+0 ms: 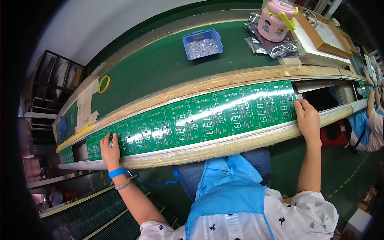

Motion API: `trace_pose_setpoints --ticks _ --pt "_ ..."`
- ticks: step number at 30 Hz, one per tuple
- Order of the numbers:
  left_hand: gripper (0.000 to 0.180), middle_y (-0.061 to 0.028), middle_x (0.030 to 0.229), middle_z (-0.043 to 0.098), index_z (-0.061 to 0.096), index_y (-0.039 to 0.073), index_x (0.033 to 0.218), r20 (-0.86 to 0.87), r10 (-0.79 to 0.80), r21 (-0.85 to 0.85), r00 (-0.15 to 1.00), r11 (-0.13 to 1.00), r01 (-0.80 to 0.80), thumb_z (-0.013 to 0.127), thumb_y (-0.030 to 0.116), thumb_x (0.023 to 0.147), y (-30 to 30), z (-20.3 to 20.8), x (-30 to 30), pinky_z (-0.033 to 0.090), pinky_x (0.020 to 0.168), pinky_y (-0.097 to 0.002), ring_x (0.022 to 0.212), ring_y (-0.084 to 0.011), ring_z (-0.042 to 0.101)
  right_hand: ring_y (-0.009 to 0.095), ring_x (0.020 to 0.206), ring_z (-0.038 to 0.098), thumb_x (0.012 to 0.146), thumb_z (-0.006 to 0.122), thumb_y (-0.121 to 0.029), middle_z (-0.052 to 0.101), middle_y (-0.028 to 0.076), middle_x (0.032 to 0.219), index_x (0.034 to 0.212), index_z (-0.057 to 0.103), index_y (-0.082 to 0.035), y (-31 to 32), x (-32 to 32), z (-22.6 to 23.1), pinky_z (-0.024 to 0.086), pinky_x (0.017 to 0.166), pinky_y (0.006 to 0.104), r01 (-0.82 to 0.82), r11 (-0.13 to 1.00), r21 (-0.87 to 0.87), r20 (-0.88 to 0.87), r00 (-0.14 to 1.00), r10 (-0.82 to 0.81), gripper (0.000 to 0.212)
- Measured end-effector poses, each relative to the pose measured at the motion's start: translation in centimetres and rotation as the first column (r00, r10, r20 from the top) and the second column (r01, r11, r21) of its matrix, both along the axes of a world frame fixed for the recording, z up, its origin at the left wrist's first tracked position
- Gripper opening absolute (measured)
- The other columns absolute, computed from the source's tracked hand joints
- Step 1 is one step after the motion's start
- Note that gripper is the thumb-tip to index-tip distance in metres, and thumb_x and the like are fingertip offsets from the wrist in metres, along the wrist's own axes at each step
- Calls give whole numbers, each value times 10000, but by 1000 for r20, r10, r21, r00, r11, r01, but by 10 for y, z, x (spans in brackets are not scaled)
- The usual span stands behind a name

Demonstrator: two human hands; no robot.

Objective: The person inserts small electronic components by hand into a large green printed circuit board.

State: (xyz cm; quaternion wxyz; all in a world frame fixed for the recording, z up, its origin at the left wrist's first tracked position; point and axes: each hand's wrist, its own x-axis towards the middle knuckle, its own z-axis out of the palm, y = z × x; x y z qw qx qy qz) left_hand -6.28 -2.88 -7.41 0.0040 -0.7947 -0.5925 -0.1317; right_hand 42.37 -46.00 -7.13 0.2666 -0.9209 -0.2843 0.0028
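Observation:
A long row of green printed circuit boards (pixel 192 120) with white digit outlines lies in a rail track across the bench in front of me. On the left part of the row rests my left hand (pixel 110 152), thumb and forefinger apart; a small pale spot shows between them, too small to name. My right hand (pixel 308 120) is at the right end of the row, its bent fingers closed on the board's edge. The underside of that grip is hidden. Glare from a lamp streaks the boards.
Beyond the track stand a blue bin (pixel 203 46) of small clear parts, a yellow tape roll (pixel 104 84) and a pink jug (pixel 276 22) on silvery bags. An open cardboard box (pixel 328 36) is at far right. A rack (pixel 96 208) of boards stands lower left. Another person's arm (pixel 372 94) reaches in at right.

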Motion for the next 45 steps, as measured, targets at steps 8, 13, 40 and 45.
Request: trace_pose_setpoints --ticks 8,13,40,45 --pt "526 -177 1215 680 622 24 1358 439 -348 -148 829 882 448 744 329 947 -38 44 185 553 868 -352 1025 -248 686 341 988 651 951 689 -210 718 141 979 1017 721 -13 62 32 28 509 880 451 -184 969 167 335 934 120 211" --pt "566 -105 843 726 607 -42 1330 563 -329 -340 758 744 575 678 401 986 -31 41 314 546 725 -327 759 -198 686 315 976 638 881 724 -163 698 99 928 917 720 -43 103 42 35 511 842 436 -451 892 39 555 752 356 125" --pt "202 -13 1089 700 772 141 1049 -149 -750 125 644 632 765 762 159 847 -84 34 441 391 924 -477 1116 -291 569 271 1161 556 845 695 -294 762 -25 919 889 828 -192 251 80 23 344 1029 532 -443 816 -371 448 684 575 174" --pt "120 -12 974 712 771 118 962 -101 -741 207 664 638 742 759 164 852 -83 27 446 368 930 -459 1039 -264 591 291 1158 564 848 675 -287 762 -12 894 878 827 -186 258 80 12 280 1101 613 -426 848 -316 485 695 530 185"
